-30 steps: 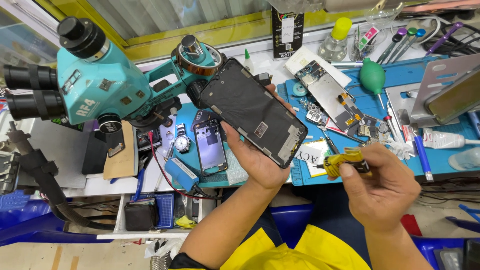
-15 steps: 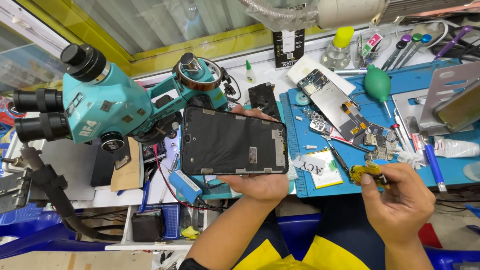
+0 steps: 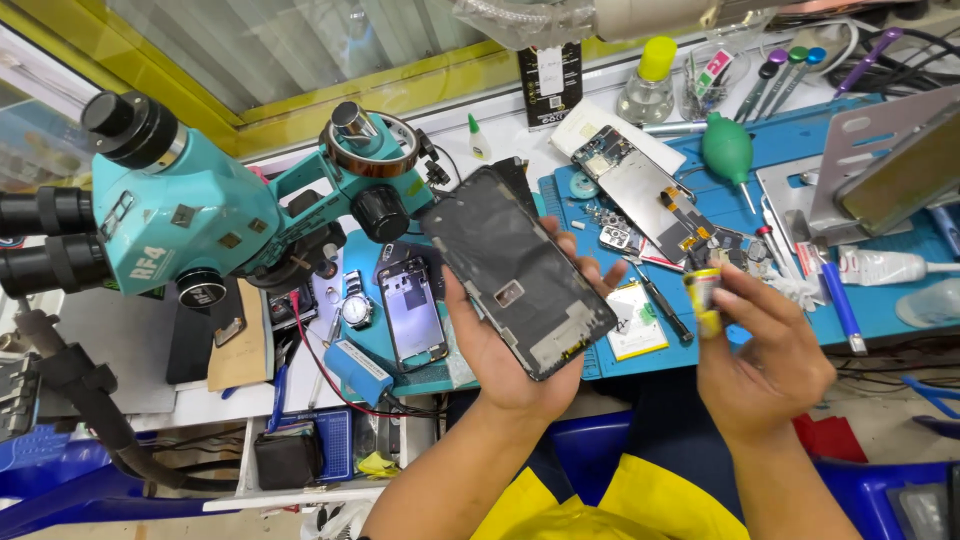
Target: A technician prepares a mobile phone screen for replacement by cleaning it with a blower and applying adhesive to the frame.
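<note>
A dark phone screen panel (image 3: 517, 270) is cradled back-up by the left hand (image 3: 505, 345), spread beneath; at three o'clock, a small yellow tube (image 3: 703, 300) is pinched by the right hand (image 3: 765, 350)

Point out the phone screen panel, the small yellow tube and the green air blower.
phone screen panel (image 3: 515, 270), head view, middle of its dark back face
small yellow tube (image 3: 704, 296), head view, its body above the right-hand fingers
green air blower (image 3: 727, 150), head view, its round bulb

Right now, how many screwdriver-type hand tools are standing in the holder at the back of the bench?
3 visible: a purple-capped one, a green-capped one and a blue-capped one, side by side in the clear holder. More may sit behind the clutter.
</note>
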